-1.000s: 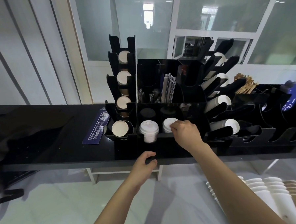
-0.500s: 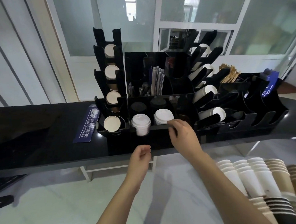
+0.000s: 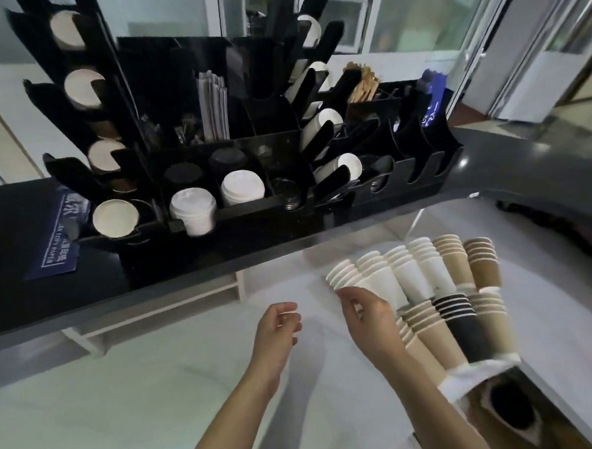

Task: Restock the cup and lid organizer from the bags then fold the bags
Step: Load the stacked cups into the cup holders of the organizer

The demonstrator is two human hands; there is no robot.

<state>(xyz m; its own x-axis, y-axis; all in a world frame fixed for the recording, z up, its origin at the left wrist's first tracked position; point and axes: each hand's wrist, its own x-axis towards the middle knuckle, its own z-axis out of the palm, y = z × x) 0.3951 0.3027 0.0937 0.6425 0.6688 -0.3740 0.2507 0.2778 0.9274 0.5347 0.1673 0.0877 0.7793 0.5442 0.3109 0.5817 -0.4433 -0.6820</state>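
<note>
Both hands have withdrawn from the organizer (image 3: 251, 178). Left hand (image 3: 276, 331) hangs loosely curled, holding nothing; right hand (image 3: 368, 316), fingers curled, reaches the cup stacks (image 3: 414, 276).

Two bare forearms enter from the near edge, both uncovered from the elbow region down to the wrist; no sleeve, cuff or glove shows on either of them. The left hand (image 3: 277, 328) is bare, with no ring, watch or band visible at the fingers or wrist. The right hand (image 3: 370, 318) is likewise bare, its wrist plain and unadorned. Fingernails are short as far as the blur allows; no polish can be made out. Both forearms are slender and smooth, without markings or tattoos in view. Nothing of the upper arms, shoulders or clothing on the torso can be clearly made out.
</note>
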